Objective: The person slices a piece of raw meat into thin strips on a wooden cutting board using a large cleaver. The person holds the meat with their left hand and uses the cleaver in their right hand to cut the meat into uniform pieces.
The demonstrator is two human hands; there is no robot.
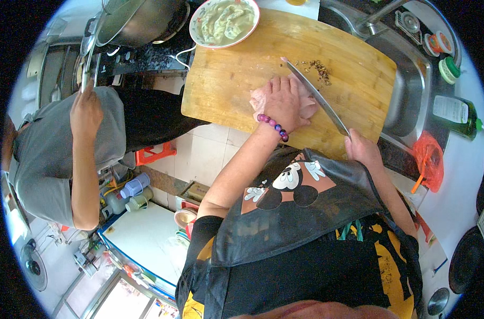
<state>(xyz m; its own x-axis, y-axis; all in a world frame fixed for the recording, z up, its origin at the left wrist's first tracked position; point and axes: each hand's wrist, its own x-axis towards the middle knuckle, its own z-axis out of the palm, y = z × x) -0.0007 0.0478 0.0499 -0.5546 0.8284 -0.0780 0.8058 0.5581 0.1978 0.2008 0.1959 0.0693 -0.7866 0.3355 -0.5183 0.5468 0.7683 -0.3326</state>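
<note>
A piece of pale pink raw meat [258, 99] lies on a wooden cutting board [222, 79]. My left hand [283, 99], with a beaded bracelet at the wrist, presses flat on top of it and hides much of it. In my right hand [361, 147] is the handle of a kitchen knife [319, 97]. The blade slants across the board along the meat's right side, its tip pointing to the far left. A small pink scrap [284, 59] sits by the tip. Dark, crumbled bits, perhaps spices [321, 71], are scattered right of the blade.
A bowl of pale food in liquid [226, 24] stands at the board's far left corner. A steel sink [409, 91] borders the right, with a green bottle [457, 115] and red plastic bag [428, 161] beside it. Another person [86, 119] stands left at a large pot [142, 24].
</note>
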